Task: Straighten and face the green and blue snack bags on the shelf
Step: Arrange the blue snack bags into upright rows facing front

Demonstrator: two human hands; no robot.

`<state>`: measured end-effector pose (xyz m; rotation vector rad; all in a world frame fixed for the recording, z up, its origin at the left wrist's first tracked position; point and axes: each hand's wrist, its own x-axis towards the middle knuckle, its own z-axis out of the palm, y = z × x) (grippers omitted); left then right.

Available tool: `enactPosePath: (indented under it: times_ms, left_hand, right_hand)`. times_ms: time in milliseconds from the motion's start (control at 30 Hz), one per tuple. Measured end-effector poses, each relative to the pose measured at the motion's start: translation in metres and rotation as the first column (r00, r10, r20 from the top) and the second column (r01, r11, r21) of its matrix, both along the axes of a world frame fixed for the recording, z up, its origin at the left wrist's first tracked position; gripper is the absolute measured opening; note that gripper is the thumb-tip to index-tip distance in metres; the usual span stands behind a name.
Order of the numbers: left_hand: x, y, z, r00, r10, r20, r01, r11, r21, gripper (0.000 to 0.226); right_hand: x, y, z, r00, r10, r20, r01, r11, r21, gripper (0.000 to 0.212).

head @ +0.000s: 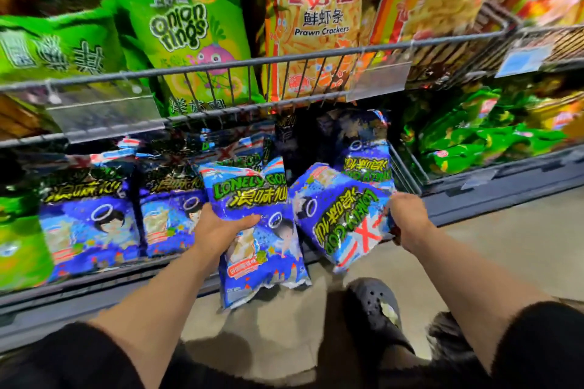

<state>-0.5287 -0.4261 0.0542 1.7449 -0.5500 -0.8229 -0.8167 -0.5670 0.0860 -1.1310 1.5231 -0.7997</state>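
Note:
My left hand [221, 227] grips an upright blue Lonely God snack bag [262, 249] by its left edge; the bag hangs out past the front lip of the bottom shelf [94, 281]. My right hand [406, 218] pinches the end of a second blue bag [341, 218], which is tilted and upside down. Behind it a third blue bag [366, 155] stands inverted in the shelf. Two blue bags [88, 221] [170, 218] face forward at the left. Green Onion Rings bags [192, 38] stand in the upper wire shelf.
A wire rail [284, 60] with clear price holders fronts the upper shelf. Orange Prawn Crackers bags [316, 28] stand beside the green ones. Green bags [474, 139] lie in the lower right section. A green bag [19, 249] sits at far left. My dark shoe [376, 309] is on the floor.

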Motion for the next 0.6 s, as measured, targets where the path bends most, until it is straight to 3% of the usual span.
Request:
enactPosePath:
  times_ms: [100, 233, 333, 433, 600]
  left_hand:
    - [-0.007, 0.000, -0.005, 0.999, -0.046, -0.022, 0.045, 0.999, -0.015, 0.096]
    - [-0.008, -0.003, -0.012, 0.995, -0.036, -0.098, 0.033, 0.999, -0.037, 0.100]
    - [-0.006, -0.005, -0.014, 0.992, -0.058, -0.110, 0.054, 0.998, -0.037, 0.097]
    - [-0.004, -0.009, -0.016, 0.996, -0.060, -0.071, 0.058, 0.998, -0.034, 0.103]
    - [-0.008, -0.010, -0.014, 0.998, -0.061, -0.026, 0.060, 0.998, -0.026, 0.113]
  right_hand:
    - [0.006, 0.002, -0.011, 0.990, 0.051, -0.134, -0.061, 0.996, -0.066, 0.029]
    - [0.006, 0.005, -0.003, 0.965, 0.195, -0.174, -0.189, 0.981, 0.053, 0.024]
    - [0.006, 0.014, 0.011, 0.955, 0.295, -0.018, -0.284, 0.934, 0.219, 0.009]
    - [0.004, 0.015, 0.012, 0.939, 0.317, 0.135, -0.339, 0.917, 0.211, 0.021]
    - [0.006, 0.011, -0.001, 0.959, 0.260, 0.112, -0.281, 0.916, 0.287, 0.021]
